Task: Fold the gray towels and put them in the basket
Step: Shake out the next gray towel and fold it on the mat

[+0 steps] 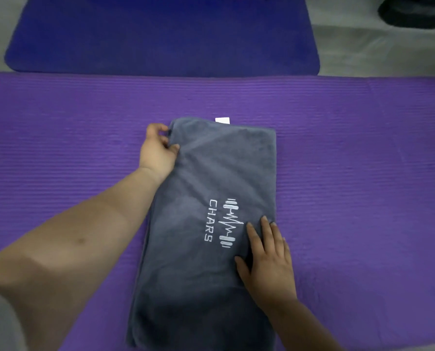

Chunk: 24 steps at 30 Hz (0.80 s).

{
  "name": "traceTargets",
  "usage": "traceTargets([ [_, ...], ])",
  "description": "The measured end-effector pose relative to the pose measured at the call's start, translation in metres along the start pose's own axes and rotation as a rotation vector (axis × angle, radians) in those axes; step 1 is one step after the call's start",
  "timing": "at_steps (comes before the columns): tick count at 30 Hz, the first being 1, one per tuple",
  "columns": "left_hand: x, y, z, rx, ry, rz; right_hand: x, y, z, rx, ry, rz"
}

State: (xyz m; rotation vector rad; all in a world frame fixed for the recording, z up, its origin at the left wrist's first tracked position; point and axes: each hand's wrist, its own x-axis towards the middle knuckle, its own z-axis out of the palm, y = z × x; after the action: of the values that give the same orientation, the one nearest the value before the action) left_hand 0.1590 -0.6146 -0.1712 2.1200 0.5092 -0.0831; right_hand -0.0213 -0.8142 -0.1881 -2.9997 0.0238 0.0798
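Gray folded towel (206, 173) on a purple mat (363, 173) reads "CHARS" beside a barbell logo (230, 222); left hand (158, 150) pinches its far corner, right hand (269, 267) presses it, fingers straight.

Purple ribbed mat (363, 173) – blue mat (160, 34) behind – grey floor (363, 46).

The fingertips of the left hand (158, 148) are lost from sight at the far corner of the gray towel (198, 178), which half hides a white tag (222, 120), and a blurred dark object (413, 13) is cut off top right.
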Motion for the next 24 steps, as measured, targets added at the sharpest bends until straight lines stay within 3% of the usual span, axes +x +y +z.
traceTargets([
  [4, -0.004, -0.009, -0.006, 0.036, 0.034, -0.012, 0.000, -0.001, -0.002, -0.014, 0.060, -0.027],
  [8, -0.013, -0.006, -0.020, 0.116, 0.018, -0.080, -0.023, -0.019, -0.006, 0.138, 0.240, -0.117],
  [12, -0.058, -0.024, -0.049, 0.409, -0.315, -0.146, -0.065, -0.035, -0.006, 0.171, 0.154, -0.290],
  [14, -0.090, -0.044, -0.056, 0.435, -0.375, -0.171, -0.078, -0.021, -0.005, 0.154, 0.122, -0.190],
  [18, -0.127, -0.059, -0.060, 0.438, -0.272, -0.198, -0.086, 0.005, -0.012, 0.266, -0.002, 0.313],
  [20, -0.129, -0.052, -0.062, 0.623, -0.095, 0.045, -0.078, 0.002, -0.018, 0.359, -0.164, 0.495],
  [22, -0.123, -0.037, -0.054, 0.726, -0.018, 0.490, -0.069, -0.001, -0.024, 0.473, -0.277, 0.562],
  [24, -0.115, -0.014, -0.031, 0.810, -0.141, 0.846, -0.065, 0.001, -0.027, 0.602, -0.276, 0.616],
])
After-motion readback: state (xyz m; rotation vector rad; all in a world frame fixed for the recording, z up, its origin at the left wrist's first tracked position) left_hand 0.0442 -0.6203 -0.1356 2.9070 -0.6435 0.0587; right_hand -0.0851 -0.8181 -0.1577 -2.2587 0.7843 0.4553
